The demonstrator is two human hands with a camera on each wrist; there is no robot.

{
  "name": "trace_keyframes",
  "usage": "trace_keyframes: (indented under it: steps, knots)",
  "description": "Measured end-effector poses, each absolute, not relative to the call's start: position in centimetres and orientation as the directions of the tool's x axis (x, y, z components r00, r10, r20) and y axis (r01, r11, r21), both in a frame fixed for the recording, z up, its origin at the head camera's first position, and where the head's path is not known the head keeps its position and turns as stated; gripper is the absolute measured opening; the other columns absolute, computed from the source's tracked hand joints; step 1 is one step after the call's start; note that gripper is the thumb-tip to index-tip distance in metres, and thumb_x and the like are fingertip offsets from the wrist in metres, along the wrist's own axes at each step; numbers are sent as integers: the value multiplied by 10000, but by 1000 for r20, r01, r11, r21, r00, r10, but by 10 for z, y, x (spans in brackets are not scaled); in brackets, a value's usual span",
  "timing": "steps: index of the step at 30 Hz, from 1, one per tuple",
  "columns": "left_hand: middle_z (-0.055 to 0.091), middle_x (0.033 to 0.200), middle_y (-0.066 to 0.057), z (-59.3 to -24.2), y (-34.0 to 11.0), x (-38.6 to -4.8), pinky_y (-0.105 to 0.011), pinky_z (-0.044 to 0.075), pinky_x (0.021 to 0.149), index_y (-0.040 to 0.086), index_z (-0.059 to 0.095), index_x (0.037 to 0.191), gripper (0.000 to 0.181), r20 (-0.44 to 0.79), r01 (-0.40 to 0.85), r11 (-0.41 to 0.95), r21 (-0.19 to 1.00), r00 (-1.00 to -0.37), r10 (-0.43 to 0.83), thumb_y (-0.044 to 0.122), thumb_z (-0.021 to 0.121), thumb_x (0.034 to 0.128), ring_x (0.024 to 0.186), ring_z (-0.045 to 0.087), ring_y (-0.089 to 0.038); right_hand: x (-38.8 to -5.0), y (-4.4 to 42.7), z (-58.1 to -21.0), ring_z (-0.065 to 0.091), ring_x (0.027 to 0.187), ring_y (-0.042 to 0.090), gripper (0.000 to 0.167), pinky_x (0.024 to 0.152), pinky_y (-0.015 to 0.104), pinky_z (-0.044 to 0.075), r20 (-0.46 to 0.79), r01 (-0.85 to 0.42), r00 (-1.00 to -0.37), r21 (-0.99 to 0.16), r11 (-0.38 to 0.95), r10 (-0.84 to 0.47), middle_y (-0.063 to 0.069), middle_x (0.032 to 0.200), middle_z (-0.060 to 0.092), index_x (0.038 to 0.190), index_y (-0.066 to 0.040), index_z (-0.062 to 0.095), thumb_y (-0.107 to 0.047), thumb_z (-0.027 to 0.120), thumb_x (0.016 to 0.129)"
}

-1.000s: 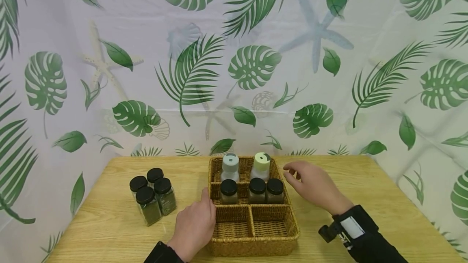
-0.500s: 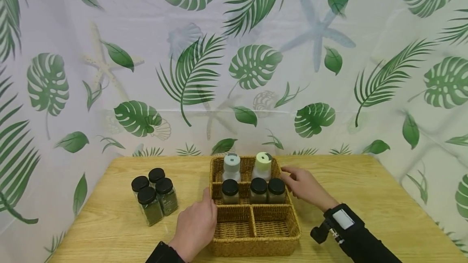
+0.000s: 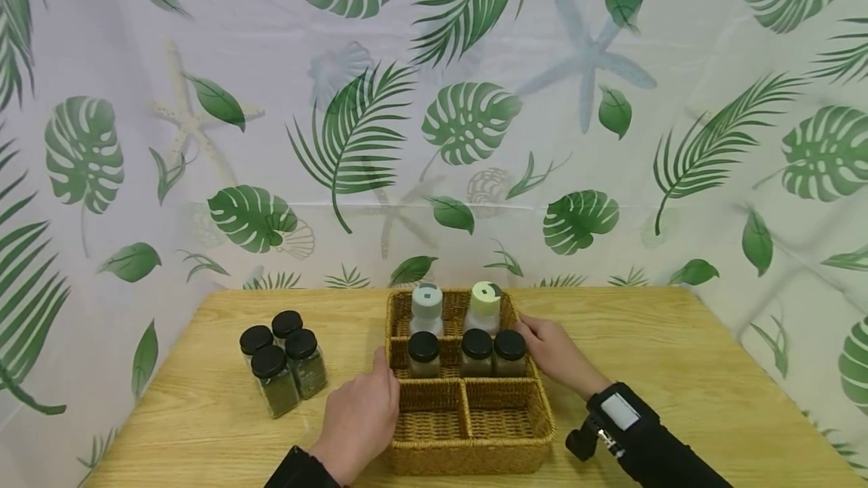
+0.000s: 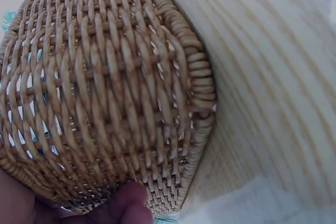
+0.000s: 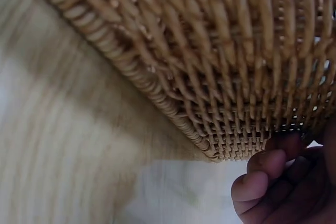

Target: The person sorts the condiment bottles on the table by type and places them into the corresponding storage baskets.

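A brown wicker basket (image 3: 471, 461) with compartments stands on the table. My left hand (image 3: 359, 416) grips its left side near the rim; in the left wrist view, that hand's fingers (image 4: 134, 200) lie against the woven outer wall. On the far right, my right hand (image 3: 556, 352) holds the rim. Curled fingers (image 5: 254, 187) show beside the wall in the right wrist view, and the thumb is hard to make out. The back row holds a bottle with a pale blue-grey cap (image 3: 427, 301) and one with a yellow-green cap (image 3: 485, 300). Three black-lidded jars (image 3: 477, 356) occupy the middle row.
Several black-lidded spice jars (image 3: 276, 390) stand close together on the wooden table (image 3: 203, 428), left of the basket. A leaf-patterned cloth (image 3: 380, 134) hangs behind the table's far edge.
My right hand has moved left from beside the basket onto its right rim. The left hand has stayed on the left side, and the basket has not visibly moved.
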State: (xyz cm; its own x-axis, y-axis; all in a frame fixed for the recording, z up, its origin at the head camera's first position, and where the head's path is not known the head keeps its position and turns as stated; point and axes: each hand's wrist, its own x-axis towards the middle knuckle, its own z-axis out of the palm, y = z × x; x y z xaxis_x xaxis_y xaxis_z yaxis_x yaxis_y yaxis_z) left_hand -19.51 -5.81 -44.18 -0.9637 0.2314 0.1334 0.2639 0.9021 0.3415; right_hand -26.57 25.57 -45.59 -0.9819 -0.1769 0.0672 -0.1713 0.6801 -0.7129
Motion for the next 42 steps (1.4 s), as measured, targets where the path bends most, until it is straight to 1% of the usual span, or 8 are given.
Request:
trace_keyframes:
  steps: [9, 14, 19, 22, 25, 27, 31, 42]
  knots:
    - [373, 478, 12, -439, -60, -201, -313, 122, 468, -20, 511, 1430, 453, 175, 290, 893, 345, -954, 242, 258, 399, 1090, 388, 250, -150, -265, 255, -457, 218, 393, 125, 503, 419, 280, 298, 32, -124, -988, -741, 659, -150, -24, 482, 318, 1504, 74, 393, -253, 351, 1123]
    - [409, 507, 19, -435, -57, -202, -303, 175, 427, 35, 629, 1302, 377, 262, 286, 904, 318, -943, 207, 276, 474, 1057, 393, 343, -145, -263, 259, -456, 239, 416, 121, 493, 485, 293, 331, 42, -132, -989, -714, 688, -145, -28, 503, 318, 1488, 75, 424, -248, 358, 1121]
    - [571, 599, 0, -428, -59, -202, -290, 228, 407, 82, 707, 1185, 321, 387, 289, 921, 261, -905, 174, 311, 548, 1028, 424, 389, -126, -263, 261, -454, 248, 415, 113, 488, 472, 285, 330, 42, -129, -989, -698, 704, -140, -30, 503, 318, 1484, 87, 422, -232, 359, 1119]
    - [700, 744, -51, -424, -66, -206, -308, 380, 437, 84, 735, 1131, 277, 474, 307, 924, 227, -864, 171, 287, 616, 986, 526, 560, -167, -263, 261, -454, 261, 423, 115, 468, 469, 279, 325, 52, -135, -989, -697, 704, -138, -26, 514, 325, 1457, 88, 465, -219, 363, 1118]
    - [736, 895, -87, -422, -77, -212, -372, 500, 612, 72, 749, 1076, 241, 556, 320, 931, 174, -813, 175, 258, 671, 944, 745, 673, -247, -263, 260, -454, 262, 441, 116, 453, 496, 283, 328, 65, -148, -988, -687, 711, -143, -24, 528, 322, 1433, 85, 494, -212, 361, 1118]
    - [717, 936, -107, -421, -84, -215, -434, 500, 739, 59, 746, 1057, 241, 584, 310, 941, 137, -793, 176, 253, 692, 925, 860, 668, -298, -264, 259, -454, 262, 442, 114, 454, 498, 280, 327, 64, -146, -988, -686, 713, -140, -26, 528, 322, 1432, 84, 497, -216, 361, 1119]
    - [642, 1023, -161, -421, -97, -218, -521, 411, 843, 37, 715, 1092, 293, 561, 251, 962, 105, -814, 151, 268, 710, 913, 1000, 577, -367, -264, 258, -455, 261, 438, 112, 461, 495, 279, 328, 67, -150, -987, -688, 710, -143, -28, 522, 323, 1442, 86, 485, -219, 362, 1119]
    - [566, 1135, -226, -422, -119, -223, -569, 364, 841, 12, 675, 1146, 399, 470, 133, 988, 74, -879, 83, 283, 776, 871, 1069, 492, -415, -267, 252, -456, 269, 439, 119, 453, 514, 292, 341, 75, -167, -985, -681, 713, -158, -29, 526, 316, 1440, 90, 486, -203, 362, 1116]
